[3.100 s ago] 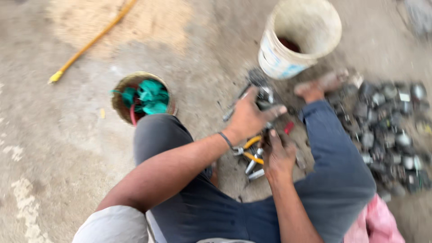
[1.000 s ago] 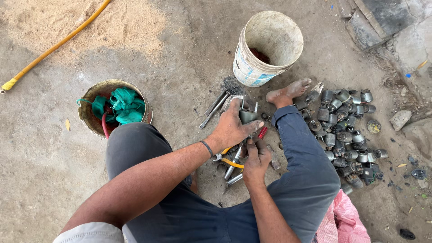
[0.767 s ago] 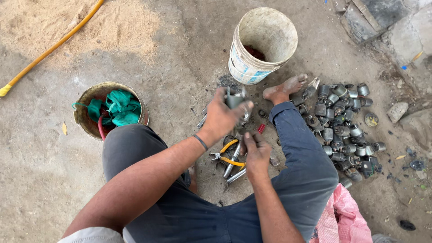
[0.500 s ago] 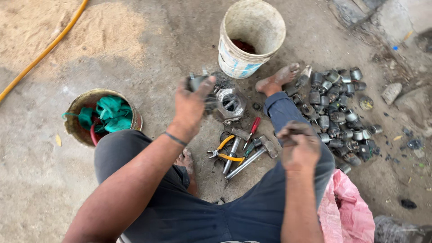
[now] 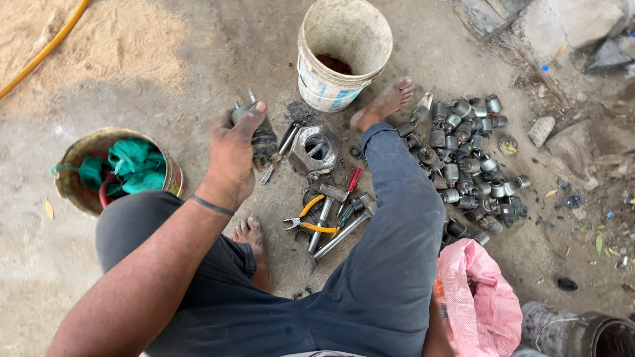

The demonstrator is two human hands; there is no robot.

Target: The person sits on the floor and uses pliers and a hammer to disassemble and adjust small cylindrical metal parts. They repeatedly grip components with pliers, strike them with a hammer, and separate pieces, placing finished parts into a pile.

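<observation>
Head view: left hand (image 5: pixel 231 155) around metal part (image 5: pixel 259 135)

- I have one view only, from the head camera; there is no second view to share any part of the scene.
- It looks steeply down from above the seated person's lap onto the concrete floor (image 5: pixel 165 73).
- Near range: the left hand (image 5: pixel 233 153) sits mid-frame, legs fill the lower half.
- Top edge reaches the white bucket (image 5: pixel 344 53); right edge takes in the heap of metal parts (image 5: pixel 469 158).
</observation>
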